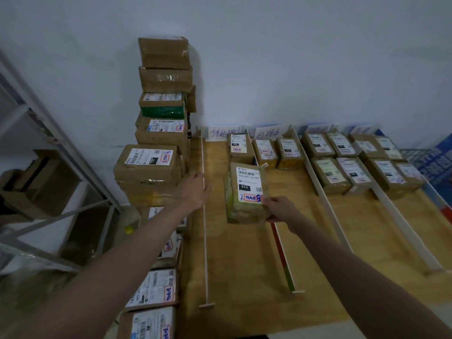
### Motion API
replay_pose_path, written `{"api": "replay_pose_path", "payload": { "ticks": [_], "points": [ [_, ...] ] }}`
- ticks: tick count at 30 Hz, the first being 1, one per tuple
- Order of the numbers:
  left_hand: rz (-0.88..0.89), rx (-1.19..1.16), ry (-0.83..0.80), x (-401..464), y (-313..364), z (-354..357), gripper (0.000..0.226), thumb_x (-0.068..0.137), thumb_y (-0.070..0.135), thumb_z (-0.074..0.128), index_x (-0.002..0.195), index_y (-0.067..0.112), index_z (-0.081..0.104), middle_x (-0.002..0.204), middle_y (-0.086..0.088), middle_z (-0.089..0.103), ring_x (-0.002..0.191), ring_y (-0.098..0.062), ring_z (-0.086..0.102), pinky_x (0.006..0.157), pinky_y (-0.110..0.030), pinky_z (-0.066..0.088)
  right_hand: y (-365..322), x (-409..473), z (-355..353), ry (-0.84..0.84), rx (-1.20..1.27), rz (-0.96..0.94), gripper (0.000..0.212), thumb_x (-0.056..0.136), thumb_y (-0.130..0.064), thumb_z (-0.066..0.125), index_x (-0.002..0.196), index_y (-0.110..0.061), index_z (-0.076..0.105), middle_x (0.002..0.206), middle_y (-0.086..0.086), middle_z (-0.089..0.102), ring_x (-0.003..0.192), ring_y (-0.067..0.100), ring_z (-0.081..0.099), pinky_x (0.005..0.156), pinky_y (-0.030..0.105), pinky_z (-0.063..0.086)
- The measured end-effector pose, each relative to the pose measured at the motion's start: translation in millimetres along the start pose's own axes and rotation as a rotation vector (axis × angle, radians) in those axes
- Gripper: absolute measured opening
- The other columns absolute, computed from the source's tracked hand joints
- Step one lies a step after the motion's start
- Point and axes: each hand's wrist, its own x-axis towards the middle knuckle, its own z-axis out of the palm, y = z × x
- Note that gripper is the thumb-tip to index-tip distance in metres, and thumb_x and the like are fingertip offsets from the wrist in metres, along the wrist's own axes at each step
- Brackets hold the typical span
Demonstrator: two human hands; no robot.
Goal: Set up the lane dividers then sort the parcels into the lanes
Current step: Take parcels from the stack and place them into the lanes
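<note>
Both forearms reach out from the bottom of the view. At the end of the right one, the right hand pinches the near right corner of a labelled parcel, thumb on the label and fingers beneath, so the printed "010" and the handwritten red-and-blue mark stay readable. That parcel sits in the first lane, in line behind the labelled box at the lane's far end; I judge it is being set down or nudged straight there. The left hand is spread, fingers relaxed and holding nothing, over the white left divider, seemingly heading toward the parcel stack beside it.

Outward, a red-and-green edged divider runs right under the held parcel's near corner and could catch it. Two more white dividers mark further lanes on the wooden table, each already holding rows of sorted boxes. Handwritten lane signs lean against the wall. More unsorted parcels lie along the table's left edge, and a metal shelf rack stands further left.
</note>
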Motion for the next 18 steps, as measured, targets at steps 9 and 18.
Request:
{"api": "replay_pose_path", "payload": {
  "ticks": [9, 18],
  "points": [
    [-0.074, 0.133, 0.002, 50.4, -2.2, 28.2, 0.049, 0.100, 0.041, 0.045, 0.139, 0.011, 0.042, 0.140, -0.008, 0.043, 0.125, -0.024, 0.047, 0.097, -0.039, 0.048, -52.1, 104.8, 21.2, 0.083, -0.116, -0.056, 0.040, 0.096, -0.045, 0.056, 0.105, -0.008, 0.067, 0.087, 0.001, 0.064, 0.077, 0.014, 0.059, 0.054, 0.025, 0.041],
    [-0.101, 0.189, 0.031, 108.9, -14.1, 51.8, 0.057, 0.102, 0.044, 0.035, 0.150, 0.014, 0.028, 0.149, -0.005, 0.036, 0.134, -0.023, 0.038, 0.108, -0.037, 0.038, -101.9, 224.8, 48.4, 0.049, -0.036, -0.117, 0.027, 0.096, -0.040, 0.058, 0.090, -0.014, 0.063, 0.093, 0.003, 0.070, 0.074, 0.012, 0.065, 0.060, 0.029, 0.056]
  ]
}}
